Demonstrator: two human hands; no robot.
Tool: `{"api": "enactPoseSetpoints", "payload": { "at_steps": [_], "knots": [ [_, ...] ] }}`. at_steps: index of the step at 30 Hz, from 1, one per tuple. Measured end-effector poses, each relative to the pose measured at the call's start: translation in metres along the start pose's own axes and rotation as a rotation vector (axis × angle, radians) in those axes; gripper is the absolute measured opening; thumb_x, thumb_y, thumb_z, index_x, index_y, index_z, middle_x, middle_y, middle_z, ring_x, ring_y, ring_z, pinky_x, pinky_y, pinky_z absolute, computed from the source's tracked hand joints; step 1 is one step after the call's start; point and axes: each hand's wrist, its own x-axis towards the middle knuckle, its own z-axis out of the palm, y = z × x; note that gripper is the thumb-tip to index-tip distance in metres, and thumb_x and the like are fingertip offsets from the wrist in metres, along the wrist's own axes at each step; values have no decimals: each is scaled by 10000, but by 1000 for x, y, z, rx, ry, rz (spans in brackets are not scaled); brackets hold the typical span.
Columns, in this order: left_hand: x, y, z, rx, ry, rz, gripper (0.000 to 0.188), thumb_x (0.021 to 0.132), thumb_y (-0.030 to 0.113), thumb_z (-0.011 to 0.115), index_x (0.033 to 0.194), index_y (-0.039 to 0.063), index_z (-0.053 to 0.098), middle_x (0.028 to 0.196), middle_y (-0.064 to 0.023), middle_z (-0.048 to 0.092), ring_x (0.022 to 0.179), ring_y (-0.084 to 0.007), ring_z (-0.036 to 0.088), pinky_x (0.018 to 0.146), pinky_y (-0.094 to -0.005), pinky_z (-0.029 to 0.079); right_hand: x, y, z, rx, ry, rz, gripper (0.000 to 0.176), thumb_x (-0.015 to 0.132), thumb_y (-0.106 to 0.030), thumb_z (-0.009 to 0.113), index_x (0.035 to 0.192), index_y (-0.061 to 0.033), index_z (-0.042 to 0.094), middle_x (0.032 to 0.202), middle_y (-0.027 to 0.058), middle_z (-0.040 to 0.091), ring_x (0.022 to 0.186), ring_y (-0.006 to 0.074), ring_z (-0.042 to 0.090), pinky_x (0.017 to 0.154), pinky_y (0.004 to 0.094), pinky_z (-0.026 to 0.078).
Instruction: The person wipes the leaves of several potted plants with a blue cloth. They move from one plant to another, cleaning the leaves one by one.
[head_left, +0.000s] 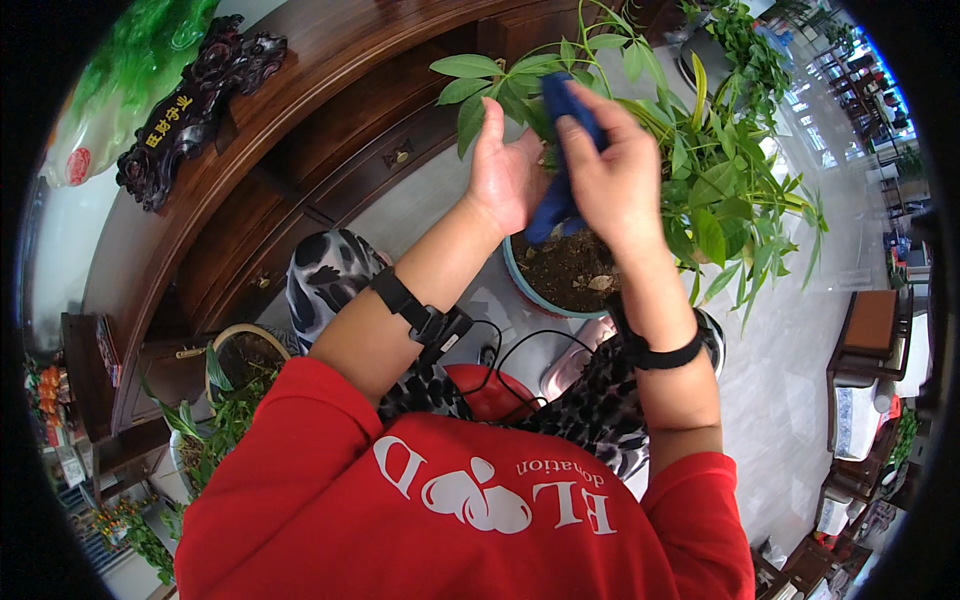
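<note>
A dark blue cloth (559, 135) is pinched between the thumb and fingers of my right hand (615, 161), which is slightly blurred. Part of the cloth hangs down over the pot. My left hand (510, 169), palm up with the thumb raised, is beside the cloth among the plant's green leaves (469, 75); its fingertips are hidden, so I cannot tell whether they hold anything. Below both hands stands a round light-blue plant pot (525, 289) with brown soil (570, 262) and a dry leaf (600, 283). More leafy stems (712, 187) spread to the right.
A dark wooden cabinet (330, 127) with drawers curves along the left, bearing a green ornament (135, 75) and a carved dark sign. Another potted plant (240, 375) stands at lower left. A red stool (487, 386) and black cables are between my legs. Wooden chairs (870, 337) stand far right.
</note>
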Motion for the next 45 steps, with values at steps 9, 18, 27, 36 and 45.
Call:
{"api": "enactPoseSetpoints", "payload": {
  "at_steps": [9,18,27,36,45],
  "knots": [
    [3,-3,7,-30,-7,-20,1065,811,903,298,1508,100,367,1507,-135,425,1378,-277,403,1189,-431,240,-18,16,-1,-612,-115,-61,400,808,-95,642,1198,-4,656,1223,194,649,1064,362,644,899,428,548],
    [6,-1,-2,-88,26,72,998,830,863,386,1429,67,444,1391,-130,504,1299,-298,472,1135,-460,343,-24,-5,6,-187,-204,-66,355,813,-65,656,1157,16,670,1178,221,663,1090,392,636,984,423,504],
    [11,0,4,-141,82,30,971,862,851,299,1412,74,498,1421,-119,531,1342,-291,440,1167,-478,247,-6,14,-38,-490,-85,-63,322,836,-62,645,1152,-6,671,1160,192,672,1037,369,654,911,412,529],
    [10,1,4,-123,69,36,964,878,820,344,1436,41,456,1455,-137,489,1342,-307,438,1162,-456,286,-27,7,-23,-139,-357,-93,338,821,-29,662,1157,5,674,1147,192,681,1035,360,660,919,381,526],
    [13,0,4,-85,1,-51,826,941,726,377,1424,61,466,1400,-154,532,1277,-309,514,1113,-459,381,7,33,-58,-98,-279,144,295,853,-29,731,1142,11,691,1036,43,709,909,103,620,844,253,495]
  ]
}}
